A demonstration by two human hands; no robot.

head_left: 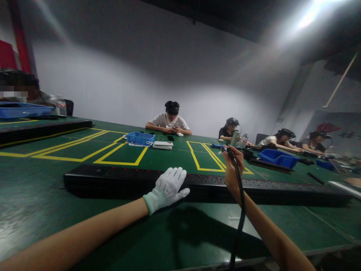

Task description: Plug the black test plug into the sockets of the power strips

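Note:
My left hand (170, 187), in a white knit glove with a green cuff, lies flat with its fingers stretched out on a long black power strip (113, 178). Rows of sockets with small red dots run along the strip's top. Bare and raised over the strip, my right hand (234, 167) grips a black power cable (241, 203) near its end. The plug (226, 149) at that end shows just past my fingertips; its exact shape is too blurred to read. From the hand, the cable hangs down to the table's near edge.
On the green table (126, 226), yellow tape marks rectangles beyond the strip. A blue tray (140, 138) and a white box-like device (163, 145) stand there. Another blue bin (278, 158) is at the right. Several people sit around the far side.

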